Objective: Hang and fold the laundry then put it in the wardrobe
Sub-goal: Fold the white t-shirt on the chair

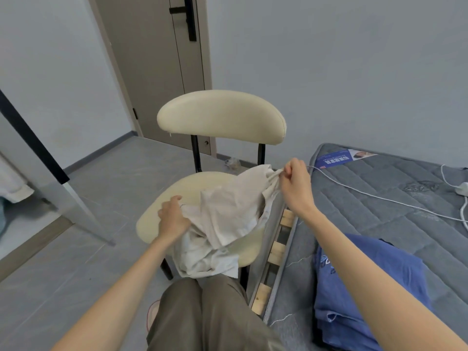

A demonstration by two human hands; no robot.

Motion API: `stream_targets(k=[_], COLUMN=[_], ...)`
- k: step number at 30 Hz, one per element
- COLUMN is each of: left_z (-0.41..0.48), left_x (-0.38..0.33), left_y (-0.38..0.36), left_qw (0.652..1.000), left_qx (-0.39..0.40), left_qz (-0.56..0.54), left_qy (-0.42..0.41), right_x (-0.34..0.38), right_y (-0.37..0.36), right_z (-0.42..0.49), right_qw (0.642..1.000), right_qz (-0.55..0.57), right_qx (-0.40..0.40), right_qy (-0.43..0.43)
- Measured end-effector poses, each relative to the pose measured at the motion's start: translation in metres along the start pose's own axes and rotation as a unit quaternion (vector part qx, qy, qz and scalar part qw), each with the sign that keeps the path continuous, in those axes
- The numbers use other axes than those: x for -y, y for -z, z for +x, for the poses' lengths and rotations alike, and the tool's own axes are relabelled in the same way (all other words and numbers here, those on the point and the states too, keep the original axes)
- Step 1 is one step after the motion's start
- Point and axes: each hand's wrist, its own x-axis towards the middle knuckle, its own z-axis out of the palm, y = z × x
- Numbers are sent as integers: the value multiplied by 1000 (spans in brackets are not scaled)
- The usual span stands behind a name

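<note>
Hands: 2, left hand [173, 219], right hand [295, 184], gripping 1 beige garment [228, 211].

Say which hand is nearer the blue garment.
Right. The right hand is by the mattress edge beyond the blue garment; the left hand is over the chair seat.

A blue label [339, 158] lies at the head end of the grey mattress [379, 198]. It carries white Chinese characters, upside down to the camera and too small to read with certainty. The folded blue garment [367, 274] on the mattress bears a pale print [326, 264], and no lettering can be made out in it.
</note>
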Motion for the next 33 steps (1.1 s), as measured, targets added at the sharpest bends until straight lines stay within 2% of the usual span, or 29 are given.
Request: stream_targets(k=[4,7,9,12,14,18,23,28,31,33], left_z=[-33,-47,-51,-51,-46,-31,-17,-23,-27,-30], left_x=[-47,-68,-72,-72,-68,-56,-70,-98,-109,-113], left_y=[-26,-45,-57,-60,-51,-18,31,66,76,82], left_qw=[981,939,929,952,956,956,952,941,938,934], left_qx=[102,214,205,108,55,-1,-70,-65,-44,-35], left_qz=[-15,-13,-25,-69,-67,-116,-233,-286,-304,-323], left_qy=[-166,-267,-306,-276,-281,-270,-186,-170,-161,-151], right_x=[9,12,14,17,14,1,-12,-8,0,0], right_y=[-5,-3,-1,2,5,8,5,-4,-13,-21], right_z=[-2,4,7,8,9,13,9,-4,-19,-30], right_qw=[999,999,997,996,995,993,994,993,980,967], right_qz=[12,27,50,80,96,88,10,-6,46,30], right_qx=[22,31,47,46,30,-19,-23,39,163,228], right_qy=[31,30,19,-2,-24,-79,-106,-110,-103,-106])
